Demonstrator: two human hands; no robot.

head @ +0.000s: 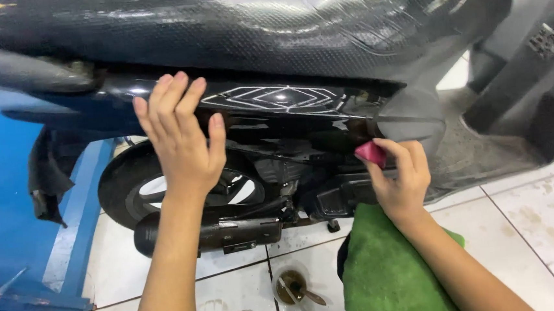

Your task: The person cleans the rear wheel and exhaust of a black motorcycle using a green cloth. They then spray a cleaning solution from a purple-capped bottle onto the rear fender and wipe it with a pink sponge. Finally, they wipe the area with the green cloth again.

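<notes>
A black scooter stands side-on in front of me, with its textured seat [248, 27] along the top and a glossy black side panel [273, 104] below it. My left hand [181, 139] lies flat against that panel, fingers together and pointing up, holding nothing. My right hand [399, 176] grips a small dark red piece [371, 153], perhaps a scraper or pad, and presses it against the lower edge of the panel near the footboard.
The rear wheel [142, 184] and black exhaust [211, 235] sit low on the white tiled floor [528, 216]. A green cloth [389, 271] lies under my right arm. A small bowl with tools [294, 287] stands on the tiles. A blue structure [10, 245] fills the left.
</notes>
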